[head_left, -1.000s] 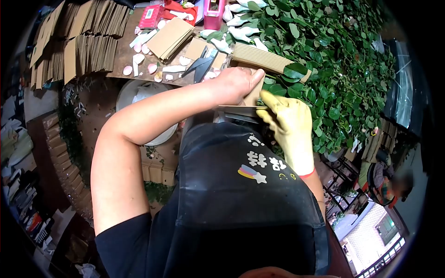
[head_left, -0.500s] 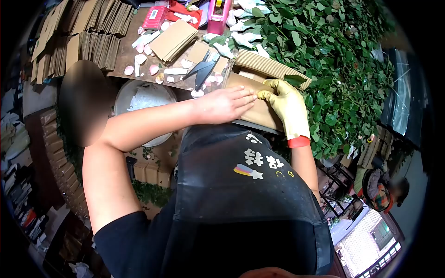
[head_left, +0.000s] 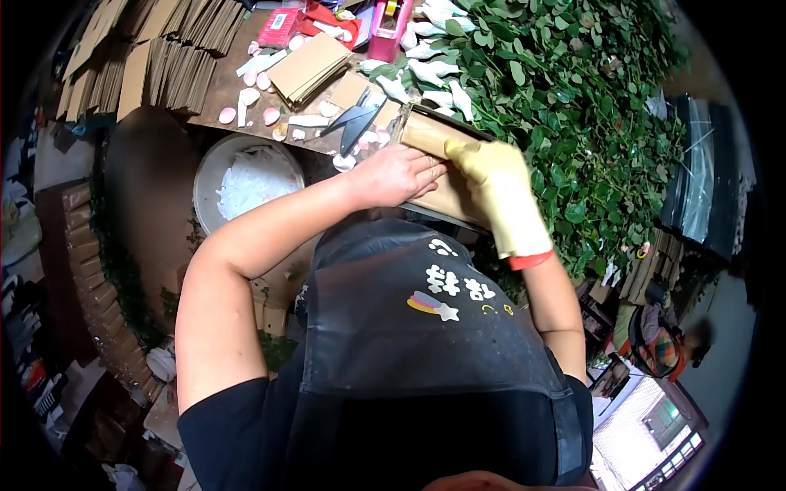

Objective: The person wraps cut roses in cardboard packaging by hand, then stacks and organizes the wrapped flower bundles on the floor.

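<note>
Brown cardboard (head_left: 446, 196) lies in front of the apron, over a dark-edged tray or box. My left hand (head_left: 399, 174) is bare and rests on its left part, fingers lying flat. A yellow glove with a red cuff covers my right hand (head_left: 495, 184). Its bent fingers are closed at the cardboard's upper fold; the fingertips are partly hidden. Black scissors (head_left: 359, 123) lie beyond my left hand, beside a small stack of cardboard sheets (head_left: 308, 69). White-wrapped buds (head_left: 431, 69) lie above the tray.
Green leafy stems (head_left: 573, 106) cover the right side. Cardboard stacks (head_left: 176, 65) stand at upper left. A pink tape dispenser (head_left: 389, 31) is at the top, and a white bucket (head_left: 206, 196) with white scraps stands below the table. A person (head_left: 661, 348) is at far right.
The ribbed cardboard flap that stood up behind the tray no longer shows. My left hand moved from a raised grip down flat onto the cardboard, and my right hand moved up to its upper fold.
</note>
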{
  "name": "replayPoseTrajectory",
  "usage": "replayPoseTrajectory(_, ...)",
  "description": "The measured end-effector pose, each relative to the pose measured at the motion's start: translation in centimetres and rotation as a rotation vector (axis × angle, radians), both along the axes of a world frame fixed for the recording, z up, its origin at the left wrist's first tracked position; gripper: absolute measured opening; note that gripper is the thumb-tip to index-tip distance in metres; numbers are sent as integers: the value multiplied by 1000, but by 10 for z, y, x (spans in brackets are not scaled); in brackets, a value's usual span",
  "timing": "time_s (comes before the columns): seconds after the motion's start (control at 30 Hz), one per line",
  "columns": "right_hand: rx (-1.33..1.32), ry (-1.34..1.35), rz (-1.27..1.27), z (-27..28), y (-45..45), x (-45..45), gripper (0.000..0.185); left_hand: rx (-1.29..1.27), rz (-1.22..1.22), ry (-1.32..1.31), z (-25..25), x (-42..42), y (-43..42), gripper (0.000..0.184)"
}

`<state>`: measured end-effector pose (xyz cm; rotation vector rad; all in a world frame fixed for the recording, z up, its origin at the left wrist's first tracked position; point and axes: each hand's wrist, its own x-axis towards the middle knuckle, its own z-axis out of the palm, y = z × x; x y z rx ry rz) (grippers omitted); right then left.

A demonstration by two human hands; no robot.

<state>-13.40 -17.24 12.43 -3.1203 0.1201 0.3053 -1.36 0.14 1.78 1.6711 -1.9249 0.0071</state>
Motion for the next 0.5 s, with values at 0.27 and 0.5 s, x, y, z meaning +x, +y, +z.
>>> replayPoseTrajectory(0.27,-228,116,-23,-32,40,-26,48,-363,349,65,-6,-5,31,18)
replayPoseTrajectory(0.5,-272,293,-42,-20,52,-26,64,283,962,110,-96,30,53,60)
